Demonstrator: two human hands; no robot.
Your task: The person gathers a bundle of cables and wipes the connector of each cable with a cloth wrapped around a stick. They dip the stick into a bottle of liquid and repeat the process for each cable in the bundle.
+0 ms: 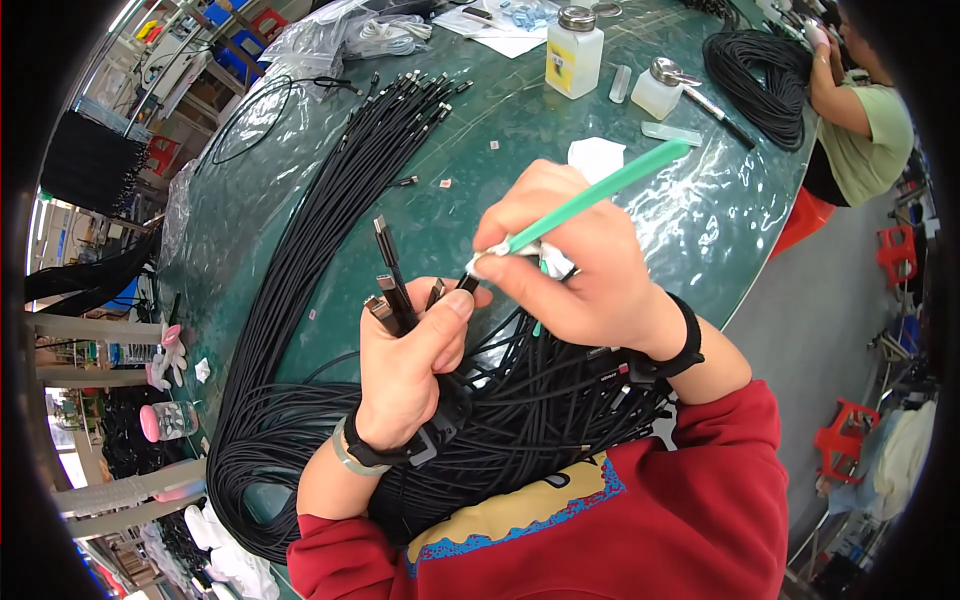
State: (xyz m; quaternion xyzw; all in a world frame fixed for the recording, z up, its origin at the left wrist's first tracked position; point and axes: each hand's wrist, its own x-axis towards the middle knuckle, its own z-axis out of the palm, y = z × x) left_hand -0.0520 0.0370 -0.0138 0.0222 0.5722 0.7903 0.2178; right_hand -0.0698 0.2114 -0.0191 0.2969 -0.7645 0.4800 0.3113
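Observation:
In my left hand (400, 375) are several black cables with metal-ended plugs (393, 298), fanned out between thumb and fingers. My right hand (590, 270) pinches a flat green stick (615, 188), which slants up to the right. White cloth or tissue (530, 250) is bunched in the same fingers around the stick's lower end. That end meets the tip of one plug (467, 284) held at my left thumb; the exact contact is hidden by my fingers. Below both hands, a heap of loose black cables (540, 390) lies against my red sweater.
A long cable bundle (300, 235) curves along the left of the green table (470, 180). Beyond are a bottle with a yellow label (574, 65), a smaller bottle (658, 92), a marker (735, 125) and a cable coil (757, 85). Another person (870, 120) works at far right.

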